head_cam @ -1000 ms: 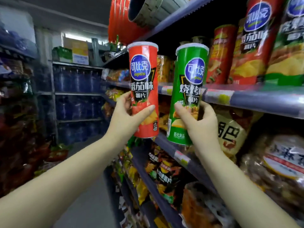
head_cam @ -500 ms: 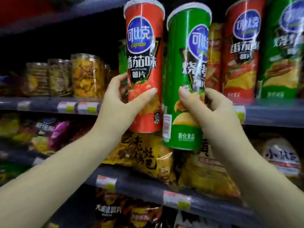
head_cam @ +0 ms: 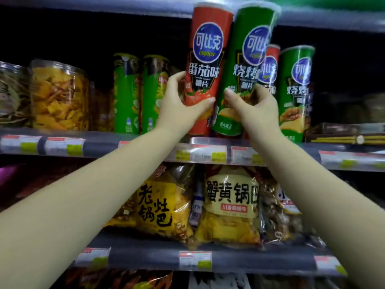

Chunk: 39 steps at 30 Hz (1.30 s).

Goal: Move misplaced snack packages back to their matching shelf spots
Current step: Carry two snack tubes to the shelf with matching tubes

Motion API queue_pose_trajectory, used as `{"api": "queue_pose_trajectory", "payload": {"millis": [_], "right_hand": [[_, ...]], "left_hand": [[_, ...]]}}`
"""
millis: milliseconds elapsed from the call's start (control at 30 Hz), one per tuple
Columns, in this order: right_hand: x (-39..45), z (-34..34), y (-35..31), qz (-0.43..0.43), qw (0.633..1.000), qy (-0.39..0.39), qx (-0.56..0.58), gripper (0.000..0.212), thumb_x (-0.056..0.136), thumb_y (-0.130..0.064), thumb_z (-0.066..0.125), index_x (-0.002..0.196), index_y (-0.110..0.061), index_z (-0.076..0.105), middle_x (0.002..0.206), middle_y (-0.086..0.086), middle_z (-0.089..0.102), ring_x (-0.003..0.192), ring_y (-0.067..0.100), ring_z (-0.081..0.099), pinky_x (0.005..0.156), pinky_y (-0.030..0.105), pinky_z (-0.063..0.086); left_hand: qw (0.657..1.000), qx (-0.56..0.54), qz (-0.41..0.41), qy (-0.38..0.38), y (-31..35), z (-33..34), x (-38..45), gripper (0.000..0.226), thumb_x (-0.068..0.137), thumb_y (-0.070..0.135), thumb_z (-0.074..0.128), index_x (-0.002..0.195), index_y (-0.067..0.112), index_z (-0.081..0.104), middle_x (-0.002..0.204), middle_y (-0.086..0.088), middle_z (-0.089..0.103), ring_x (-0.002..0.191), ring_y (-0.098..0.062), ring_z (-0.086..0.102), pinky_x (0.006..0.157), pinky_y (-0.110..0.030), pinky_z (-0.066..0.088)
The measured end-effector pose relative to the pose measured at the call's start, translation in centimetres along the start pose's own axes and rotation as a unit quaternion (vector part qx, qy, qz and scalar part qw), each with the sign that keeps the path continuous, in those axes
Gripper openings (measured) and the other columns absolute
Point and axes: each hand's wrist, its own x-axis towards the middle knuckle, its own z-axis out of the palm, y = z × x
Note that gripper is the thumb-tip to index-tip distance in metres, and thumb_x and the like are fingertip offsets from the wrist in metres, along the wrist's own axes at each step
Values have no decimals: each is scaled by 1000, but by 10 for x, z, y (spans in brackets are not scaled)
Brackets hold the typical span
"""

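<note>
My left hand (head_cam: 179, 105) grips a tall red chip can (head_cam: 208, 59) with a blue round logo. My right hand (head_cam: 254, 109) grips a matching green chip can (head_cam: 248, 65), tilted a little to the right. Both cans are held side by side just above the front edge of the upper shelf (head_cam: 100, 146). Behind the green one stand another red can (head_cam: 270, 67) and another green can (head_cam: 295, 92) on that shelf, the red one mostly hidden.
Two slimmer green cans (head_cam: 127, 94) and clear tubs of yellow snacks (head_cam: 60, 97) stand left on the same shelf. A dark flat box (head_cam: 343, 133) lies at the right. The shelf below holds yellow snack bags (head_cam: 231, 205). Price tags line the shelf edges.
The view has swung from along the aisle to facing the shelf. Both hands have carried the two cans up and in toward the upper shelf, and the green can now tilts right.
</note>
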Motion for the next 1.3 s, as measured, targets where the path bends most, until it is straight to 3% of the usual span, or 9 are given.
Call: {"api": "queue_pose_trajectory", "payload": {"millis": [100,167,267,367,533,667,933,1100,1300], "right_hand": [[5,5,11,-4,997,6,-72,51,68,-43,79,108,-19,59,101,-5,69,92,12,69,81,29,58],[3,7,13,-7,991,5,-133,52,76,-38,76,117,-18,50,99,-13,59,90,2,61,78,11,49],[1,8,18,-10,979,5,-202,68,82,-44,70,128,-6,38,103,-1,52,96,14,54,74,19,39],[1,16,17,10,967,-20,-254,61,87,-40,64,125,-1,36,99,3,50,87,19,50,61,18,30],[-4,22,25,-14,941,-47,-335,81,85,-33,67,142,3,22,137,19,45,121,32,49,84,28,41],[-9,26,30,-47,918,-40,-392,98,88,-42,63,150,3,2,146,23,31,131,31,38,98,22,30],[-22,30,40,-159,909,28,-384,89,85,-35,65,153,-13,11,121,18,44,95,27,49,78,17,34],[-23,31,43,-143,883,36,-445,86,89,-45,55,154,-17,6,120,15,43,94,30,52,68,27,34],[-21,32,44,-126,869,34,-478,86,87,-49,55,154,-23,7,119,13,43,94,31,53,65,30,32]], "left_hand": [[999,37,-7,1,-11,5,-1,75,73,28,82,134,20,37,122,9,50,108,-2,52,92,-12,43],[997,63,-35,1,-18,5,0,77,72,36,81,135,21,39,128,4,52,113,-9,52,96,-24,45],[992,99,-80,-16,-21,2,8,78,70,44,80,134,20,42,129,0,54,114,-16,56,98,-39,49],[989,109,-95,-17,-22,3,13,80,68,46,81,134,17,45,126,-2,60,111,-18,60,97,-41,51],[978,174,-77,-82,-25,-2,11,76,68,52,74,133,23,47,127,-7,53,115,-23,54,104,-32,41],[966,234,-71,-87,-33,-4,12,84,79,49,70,146,17,32,135,-12,35,125,-28,44,105,-29,32],[977,211,25,-22,-31,-4,-5,68,83,29,69,133,12,27,132,-15,38,120,-34,44,97,-43,42],[973,228,37,-17,-33,-2,-5,64,83,33,67,131,12,29,131,-14,37,119,-35,43,90,-36,37],[966,255,40,-17,-32,-1,-4,61,87,30,63,130,5,28,132,-17,32,116,-38,45,95,-43,39]]}}
